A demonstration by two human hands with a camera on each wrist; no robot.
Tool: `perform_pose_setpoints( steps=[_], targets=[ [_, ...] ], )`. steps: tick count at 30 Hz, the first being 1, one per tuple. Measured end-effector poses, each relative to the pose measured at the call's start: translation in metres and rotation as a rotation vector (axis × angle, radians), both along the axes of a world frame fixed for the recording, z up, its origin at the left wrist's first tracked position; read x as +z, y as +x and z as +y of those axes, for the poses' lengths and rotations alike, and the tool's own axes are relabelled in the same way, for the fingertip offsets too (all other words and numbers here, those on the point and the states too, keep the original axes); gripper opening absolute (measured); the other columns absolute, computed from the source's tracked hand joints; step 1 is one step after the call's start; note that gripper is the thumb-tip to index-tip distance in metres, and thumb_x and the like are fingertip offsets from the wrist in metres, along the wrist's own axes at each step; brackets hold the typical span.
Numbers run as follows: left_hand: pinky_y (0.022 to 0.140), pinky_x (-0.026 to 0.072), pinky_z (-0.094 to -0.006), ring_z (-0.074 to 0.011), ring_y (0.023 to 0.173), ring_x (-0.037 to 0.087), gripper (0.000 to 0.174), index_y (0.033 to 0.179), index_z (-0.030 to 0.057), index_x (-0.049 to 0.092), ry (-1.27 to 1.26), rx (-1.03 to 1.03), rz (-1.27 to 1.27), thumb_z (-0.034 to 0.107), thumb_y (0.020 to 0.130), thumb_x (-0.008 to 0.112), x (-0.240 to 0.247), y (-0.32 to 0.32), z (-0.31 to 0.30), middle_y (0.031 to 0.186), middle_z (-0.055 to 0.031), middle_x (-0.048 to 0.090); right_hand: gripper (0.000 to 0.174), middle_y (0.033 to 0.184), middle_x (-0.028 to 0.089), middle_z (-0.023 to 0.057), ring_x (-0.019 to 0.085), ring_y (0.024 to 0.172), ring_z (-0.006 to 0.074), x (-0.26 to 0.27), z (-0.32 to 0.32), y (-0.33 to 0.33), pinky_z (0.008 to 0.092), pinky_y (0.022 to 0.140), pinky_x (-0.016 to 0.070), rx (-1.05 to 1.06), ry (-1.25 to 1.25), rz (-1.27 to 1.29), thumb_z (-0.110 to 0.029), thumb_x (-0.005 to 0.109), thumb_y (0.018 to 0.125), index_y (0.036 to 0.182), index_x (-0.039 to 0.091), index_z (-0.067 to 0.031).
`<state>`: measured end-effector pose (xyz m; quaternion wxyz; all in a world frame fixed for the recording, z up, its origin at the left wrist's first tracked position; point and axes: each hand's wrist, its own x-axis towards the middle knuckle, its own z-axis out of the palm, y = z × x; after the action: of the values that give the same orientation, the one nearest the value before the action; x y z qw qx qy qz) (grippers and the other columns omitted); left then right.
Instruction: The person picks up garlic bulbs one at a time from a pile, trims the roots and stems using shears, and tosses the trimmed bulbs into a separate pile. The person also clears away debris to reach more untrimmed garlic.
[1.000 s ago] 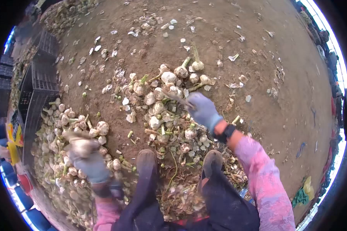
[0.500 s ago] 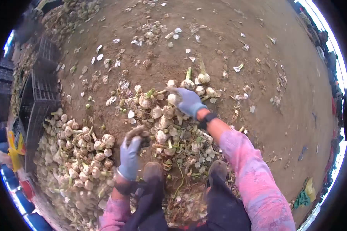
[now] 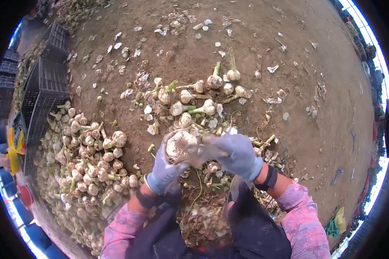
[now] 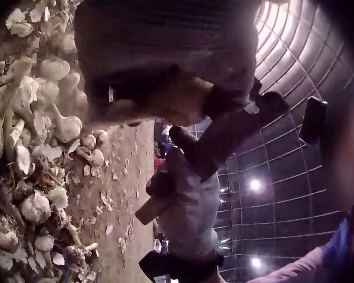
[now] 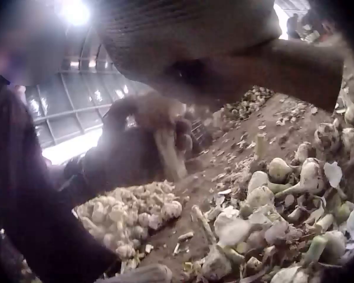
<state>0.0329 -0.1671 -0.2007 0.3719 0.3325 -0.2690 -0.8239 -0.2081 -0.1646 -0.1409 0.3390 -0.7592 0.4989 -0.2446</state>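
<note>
In the head view, my gloved left hand [image 3: 163, 169] grips a large whitish garlic bulb [image 3: 178, 146], with the fingers round its left side and underneath. My gloved right hand [image 3: 240, 156] is close at the bulb's right side, its fingers curled round a knife. Motion blurs the blade between the two hands. From the left wrist camera, the knife's wooden handle [image 4: 153, 210] juts out of the right fist. Just beyond both hands, several garlic bulbs with stems [image 3: 208, 107] lie on the soil.
A big pile of trimmed garlic [image 3: 88, 168] spreads at the left, beside black plastic crates [image 3: 47, 93]. Cut stems and peelings litter the ground around my shoes. Loose white skins [image 3: 117, 45] dot the bare soil farther out. A green and yellow bag [image 3: 336, 222] lies at the right.
My left hand has come from the left pile, where it had a bulb, to the middle and now grips another bulb. The right hand has drawn back from the heap to meet it.
</note>
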Motion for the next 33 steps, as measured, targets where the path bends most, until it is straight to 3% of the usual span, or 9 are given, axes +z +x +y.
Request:
perform_pose_setpoints(
  steps=[4, 8, 18, 21, 22, 24, 25, 28, 33],
  targets=[
    [0.107, 0.0470, -0.0448, -0.0285, 0.124, 0.057, 0.080, 0.148, 0.0062, 0.032, 0.239, -0.177, 0.283, 0.038, 0.087, 0.074, 0.017, -0.006, 0.004, 0.137, -0.0158, 0.055, 0.031, 0.074, 0.059, -0.0007, 0.063, 0.071, 0.0215, 0.006, 0.019, 0.006, 0.0386, 0.064, 0.0457, 0.005, -0.270, 0.288, -0.020, 0.069, 0.080, 0.110, 0.064, -0.0148],
    [0.108, 0.0453, -0.0513, -0.0359, 0.123, 0.057, 0.065, 0.146, 0.0056, 0.035, -0.078, -0.253, -0.070, 0.044, 0.098, 0.056, 0.011, 0.003, 0.025, 0.138, -0.0199, 0.053, 0.027, 0.071, 0.056, -0.0003, 0.060, 0.066, 0.0212, 0.004, 0.024, 0.009, 0.0377, 0.062, 0.0429, -0.027, -0.353, 0.304, -0.021, 0.071, 0.079, 0.105, 0.066, -0.0160],
    [0.091, 0.0577, -0.0394, -0.0262, 0.109, 0.065, 0.041, 0.129, 0.0008, 0.050, -0.274, -0.147, -0.369, 0.009, 0.093, 0.067, 0.018, -0.011, 0.026, 0.123, -0.0167, 0.062, 0.023, 0.067, 0.060, 0.0050, 0.061, 0.058, 0.0275, -0.016, 0.023, 0.013, 0.0414, 0.050, 0.0446, -0.005, -0.268, 0.336, -0.021, 0.066, 0.084, 0.106, 0.064, -0.0159],
    [0.083, 0.0579, -0.0354, -0.0188, 0.100, 0.065, 0.033, 0.118, -0.0014, 0.058, -0.786, 0.133, -0.403, 0.001, 0.087, 0.068, 0.067, -0.019, 0.026, 0.115, -0.0160, 0.064, 0.016, 0.083, 0.071, 0.0121, 0.071, 0.075, 0.0326, -0.082, 0.003, -0.055, 0.0440, 0.061, 0.0545, -0.215, 0.294, 0.768, -0.022, 0.064, 0.088, 0.103, 0.064, -0.0186],
    [0.085, 0.0566, -0.0346, -0.0190, 0.102, 0.063, 0.042, 0.120, -0.0022, 0.056, -0.380, 0.195, -0.262, 0.005, 0.081, 0.073, 0.059, -0.010, 0.029, 0.116, -0.0151, 0.063, 0.012, 0.077, 0.070, 0.0112, 0.070, 0.069, 0.0336, -0.096, 0.014, -0.090, 0.0450, 0.059, 0.0542, -0.230, 0.255, 0.707, -0.026, 0.064, 0.090, 0.098, 0.063, -0.0173],
    [0.090, 0.0532, -0.0335, -0.0195, 0.106, 0.060, 0.061, 0.123, -0.0036, 0.052, -0.353, 0.193, -0.340, 0.014, 0.073, 0.080, 0.048, 0.008, 0.020, 0.117, -0.0133, 0.060, 0.018, 0.083, 0.071, 0.0120, 0.070, 0.071, 0.0318, -0.095, 0.028, -0.085, 0.0441, 0.061, 0.0542, -0.365, 0.259, 0.611, -0.030, 0.066, 0.090, 0.104, 0.066, -0.0183],
    [0.093, 0.0512, -0.0332, -0.0198, 0.108, 0.059, 0.070, 0.126, -0.0043, 0.050, -0.743, 0.073, -0.532, 0.020, 0.069, 0.083, 0.045, 0.007, 0.004, 0.118, -0.0125, 0.058, 0.022, 0.087, 0.071, 0.0128, 0.071, 0.073, 0.0311, -0.072, 0.029, -0.070, 0.0438, 0.062, 0.0544, -0.425, 0.174, 0.488, -0.029, 0.067, 0.089, 0.108, 0.066, -0.0187],
    [0.103, 0.0450, -0.0369, -0.0248, 0.115, 0.057, 0.083, 0.134, -0.0077, 0.042, -0.423, 0.053, -0.496, 0.035, 0.073, 0.080, 0.027, -0.001, 0.016, 0.128, -0.0164, 0.054, 0.033, 0.090, 0.072, 0.0117, 0.071, 0.076, 0.0306, 0.002, 0.018, -0.010, 0.0419, 0.064, 0.0545, -0.264, -0.031, 0.138, -0.021, 0.073, 0.083, 0.115, 0.067, -0.0165],
    [0.102, 0.0509, -0.0393, -0.0249, 0.116, 0.061, 0.052, 0.132, -0.0011, 0.056, 0.097, -0.133, 0.205, 0.032, 0.093, 0.066, -0.022, 0.018, 0.034, 0.132, -0.0155, 0.060, 0.035, 0.084, 0.071, 0.0063, 0.070, 0.076, 0.0279, 0.012, 0.020, 0.008, 0.0382, 0.066, 0.0523, -0.059, 0.019, 0.155, -0.020, 0.080, 0.070, 0.103, 0.068, -0.0139]
  ],
)
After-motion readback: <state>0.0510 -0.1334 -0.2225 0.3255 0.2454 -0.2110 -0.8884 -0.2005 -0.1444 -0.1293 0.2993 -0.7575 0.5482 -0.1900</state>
